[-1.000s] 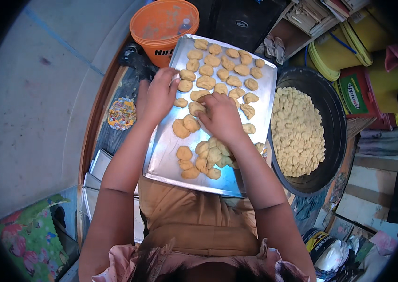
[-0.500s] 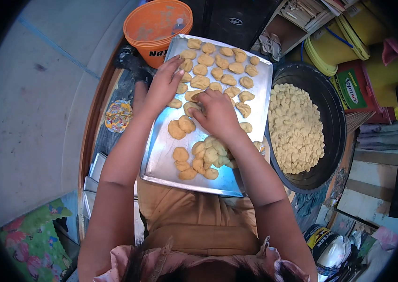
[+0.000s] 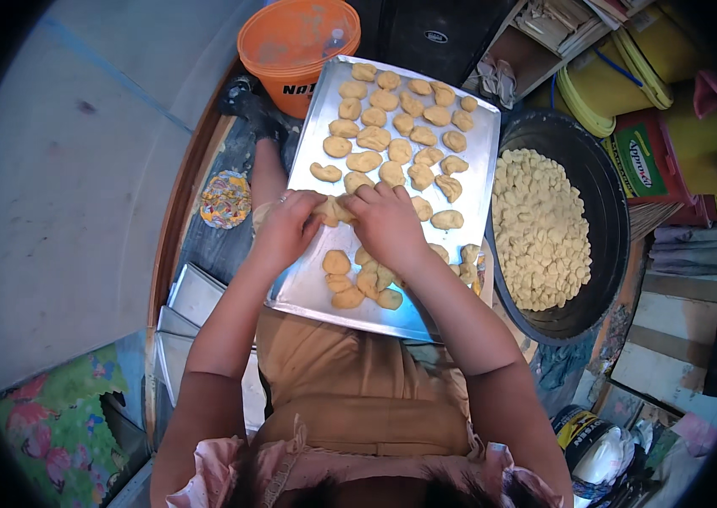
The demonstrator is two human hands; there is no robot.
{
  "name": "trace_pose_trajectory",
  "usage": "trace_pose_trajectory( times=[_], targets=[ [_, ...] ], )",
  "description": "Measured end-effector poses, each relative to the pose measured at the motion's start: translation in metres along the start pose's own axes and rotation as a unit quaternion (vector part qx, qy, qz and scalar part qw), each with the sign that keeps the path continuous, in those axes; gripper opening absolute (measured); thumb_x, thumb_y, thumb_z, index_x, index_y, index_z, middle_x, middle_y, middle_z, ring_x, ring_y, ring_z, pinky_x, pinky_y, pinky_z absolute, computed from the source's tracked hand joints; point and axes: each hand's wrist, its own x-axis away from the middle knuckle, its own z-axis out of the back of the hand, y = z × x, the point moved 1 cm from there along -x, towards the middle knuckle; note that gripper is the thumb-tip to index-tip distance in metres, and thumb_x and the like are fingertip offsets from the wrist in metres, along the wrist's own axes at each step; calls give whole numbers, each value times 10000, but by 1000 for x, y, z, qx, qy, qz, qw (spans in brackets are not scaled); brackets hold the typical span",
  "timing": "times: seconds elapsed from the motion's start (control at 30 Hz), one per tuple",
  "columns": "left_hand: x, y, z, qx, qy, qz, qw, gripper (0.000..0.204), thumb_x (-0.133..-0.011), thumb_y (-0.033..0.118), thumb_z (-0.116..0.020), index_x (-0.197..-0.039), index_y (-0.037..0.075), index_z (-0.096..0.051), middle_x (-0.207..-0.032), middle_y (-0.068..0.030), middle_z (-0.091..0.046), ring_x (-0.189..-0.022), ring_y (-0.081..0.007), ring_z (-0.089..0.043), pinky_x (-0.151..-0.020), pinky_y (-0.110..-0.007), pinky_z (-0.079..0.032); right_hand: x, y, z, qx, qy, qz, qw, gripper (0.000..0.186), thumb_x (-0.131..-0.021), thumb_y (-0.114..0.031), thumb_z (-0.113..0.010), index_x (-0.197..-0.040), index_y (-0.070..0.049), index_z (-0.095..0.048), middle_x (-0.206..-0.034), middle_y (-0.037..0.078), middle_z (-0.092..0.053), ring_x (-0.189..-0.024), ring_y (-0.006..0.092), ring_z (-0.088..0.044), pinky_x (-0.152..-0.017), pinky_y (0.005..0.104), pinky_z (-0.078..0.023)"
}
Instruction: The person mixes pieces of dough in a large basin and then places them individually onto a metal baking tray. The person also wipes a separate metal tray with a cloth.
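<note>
- Brown-clad lap (image 3: 341, 372) nearest; near edge of metal tray (image 3: 303, 288) juts over it. Probably propped there to bring the tray under the hands; actual support hidden.
- Heap of dough pieces (image 3: 367, 284) by the near edge, some overlapping, partly behind the right forearm. Likely sits there for a short reach.
- Left hand (image 3: 287, 227) over the tray's left edge, fingers bent, thumb and fingertips clamped on the left end of a dough piece (image 3: 334, 210).
- Right hand (image 3: 388, 227) over the tray's middle, fingers together and clamped on the same piece's right end; can't tell where the thumb sits.
- That piece spans the gap between the hands, roughly midway along the tray, nearer its left edge. Gripped from both ends, seemingly so the two hands can work it against each other.
- Loose rows of flattened dough rounds (image 3: 373, 138) run up to the tray's far edge, mostly apart; spacing looks meant to stop sticking.
- Black tub (image 3: 608, 220) just beyond the tray's right edge, small dough lumps (image 3: 540, 237) piled inside, seemingly parked within reach.
- Orange bucket (image 3: 290, 38) by the tray's far left corner, farthest.
</note>
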Motion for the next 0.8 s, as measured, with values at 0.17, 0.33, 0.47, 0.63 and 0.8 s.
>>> trace_pose_trajectory(
  times=[0.17,0.33,0.47,0.63,0.8],
  targets=[
    [-11,-10,2,-28,58,-18,998,283,-787,72,-690,-1063,41,-636,-1136,-133,-606,-1058,-335,-576,-890,-409,-465,13,15,9,-55,32,-32,997,282,-768,-121,-664,-1049,-122,-653,-982,46,-609,-974,260,-562,-864,388,-409],
    [-15,11,-4,-90,68,-122,986,325,-802,110,-666,-1124,88,-634,-1225,-91,-573,-1135,-313,-511,-937,-426,-387,17,37,11,-20,56,-120,991,248,-740,-164,-706,-973,-90,-665,-918,81,-623,-945,271,-570,-829,413,-420],
    [-33,20,-12,-113,-1,-154,982,383,-838,181,-647,-1218,145,-623,-1300,-43,-564,-1216,-265,-475,-991,-429,-305,14,39,12,-26,76,-102,992,228,-759,-193,-702,-959,-91,-657,-915,69,-614,-907,251,-576,-823,409,-414],
    [-43,14,-9,-159,-78,-152,972,360,-838,172,-649,-1197,152,-631,-1267,-20,-584,-1211,-241,-481,-975,-417,-317,51,36,31,-100,-10,-107,989,294,-755,-244,-742,-961,-55,-653,-916,126,-643,-874,337,-614,-785,425,-478],
    [-24,28,-10,-129,-21,-141,981,280,-820,213,-685,-1090,141,-668,-1235,-14,-583,-1188,-237,-490,-975,-413,-306,73,29,32,-177,-132,-132,966,256,-813,-273,-642,-988,-89,-672,-924,156,-673,-879,348,-645,-798,429,-508]
  ],
)
